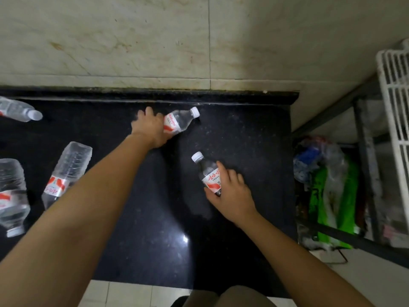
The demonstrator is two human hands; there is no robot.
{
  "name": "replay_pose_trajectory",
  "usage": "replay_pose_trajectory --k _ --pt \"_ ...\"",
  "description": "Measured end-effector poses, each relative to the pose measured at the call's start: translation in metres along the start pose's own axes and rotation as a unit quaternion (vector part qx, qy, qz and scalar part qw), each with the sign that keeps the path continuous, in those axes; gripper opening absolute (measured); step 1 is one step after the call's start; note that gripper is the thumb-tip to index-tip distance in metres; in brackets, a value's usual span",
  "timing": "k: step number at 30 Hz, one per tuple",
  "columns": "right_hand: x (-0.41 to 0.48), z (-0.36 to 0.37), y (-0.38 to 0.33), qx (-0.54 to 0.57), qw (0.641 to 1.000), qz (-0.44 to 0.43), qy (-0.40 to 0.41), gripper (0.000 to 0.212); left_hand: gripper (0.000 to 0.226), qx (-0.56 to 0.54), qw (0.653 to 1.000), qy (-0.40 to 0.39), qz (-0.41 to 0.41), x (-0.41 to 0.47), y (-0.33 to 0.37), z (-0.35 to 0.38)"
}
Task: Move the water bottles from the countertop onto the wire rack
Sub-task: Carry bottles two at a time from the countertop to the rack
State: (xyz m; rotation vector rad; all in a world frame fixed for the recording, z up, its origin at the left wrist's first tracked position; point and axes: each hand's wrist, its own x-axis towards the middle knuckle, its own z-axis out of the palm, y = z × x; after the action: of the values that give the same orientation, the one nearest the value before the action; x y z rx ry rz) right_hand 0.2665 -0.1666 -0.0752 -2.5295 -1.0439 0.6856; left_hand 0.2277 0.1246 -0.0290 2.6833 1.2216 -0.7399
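Note:
Several clear water bottles with red-and-white labels lie on the black countertop (243, 134). My left hand (150, 129) is wrapped around the base of a far bottle (180, 120) near the back wall, its white cap pointing right. My right hand (232, 191) grips a near bottle (207, 170) by its label, cap pointing away from me. Three more bottles lie at the left: one at the far left edge (17, 110), one slanted bottle (68, 169), one partly cut off (11, 196). The white wire rack (394, 96) stands at the right edge.
Beyond the countertop's right end is a gap with a dark metal frame (365, 165) and plastic bags (327, 187), one green, on a lower level. A tiled wall rises behind the counter. Pale floor tiles show below the counter's front edge.

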Motion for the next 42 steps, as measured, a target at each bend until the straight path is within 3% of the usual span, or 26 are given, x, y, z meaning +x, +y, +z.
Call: replay_pose_trajectory --k 3,6,8,14,17,20,24,27,31,36,39,42 --pt "-0.008 0.001 0.001 0.031 0.999 0.025 0.002 0.086 0.075 -0.156 0.981 -0.115 -0.001 -0.031 -0.016 0.012" --pt "-0.008 -0.002 0.001 0.069 0.996 0.059 -0.016 0.089 0.046 -0.400 0.882 -0.240 -0.065 -0.075 -0.033 0.042" --pt "-0.008 -0.002 -0.004 0.062 0.996 0.060 -0.015 0.090 0.048 -0.470 0.833 -0.277 -0.088 -0.101 -0.046 0.060" --pt "-0.009 0.005 -0.008 0.024 0.998 0.053 0.006 0.085 0.058 -0.517 0.845 -0.063 -0.122 -0.124 -0.040 0.093" --pt "-0.007 0.007 -0.009 0.019 0.998 0.053 -0.002 0.086 0.085 -0.415 0.901 -0.076 -0.105 -0.138 -0.001 0.099" --pt "-0.004 0.007 -0.012 0.018 0.999 0.050 -0.005 0.084 0.093 -0.343 0.929 0.018 -0.135 -0.138 0.011 0.098" --pt "-0.003 -0.006 -0.009 0.062 0.995 0.068 -0.041 0.074 0.071 -0.410 0.904 -0.014 -0.119 -0.138 -0.009 0.100" --pt "-0.010 -0.027 -0.008 0.128 0.990 0.065 -0.019 0.067 0.063 -0.462 0.882 0.013 -0.096 -0.158 -0.024 0.089" --pt "-0.030 -0.061 -0.023 0.214 0.974 0.036 0.059 0.058 0.053 -0.535 0.838 0.082 -0.069 -0.192 -0.038 0.053" --pt "-0.077 -0.121 -0.070 0.341 0.924 0.004 0.171 0.048 0.050 -0.609 0.763 0.215 -0.003 -0.253 -0.043 -0.013" --pt "-0.130 -0.159 -0.092 0.339 0.903 -0.025 0.261 0.056 0.051 -0.622 0.735 0.260 0.070 -0.291 -0.037 -0.043" --pt "-0.177 -0.186 -0.100 0.328 0.889 -0.031 0.319 0.043 0.043 -0.637 0.715 0.262 0.116 -0.319 -0.019 -0.055"
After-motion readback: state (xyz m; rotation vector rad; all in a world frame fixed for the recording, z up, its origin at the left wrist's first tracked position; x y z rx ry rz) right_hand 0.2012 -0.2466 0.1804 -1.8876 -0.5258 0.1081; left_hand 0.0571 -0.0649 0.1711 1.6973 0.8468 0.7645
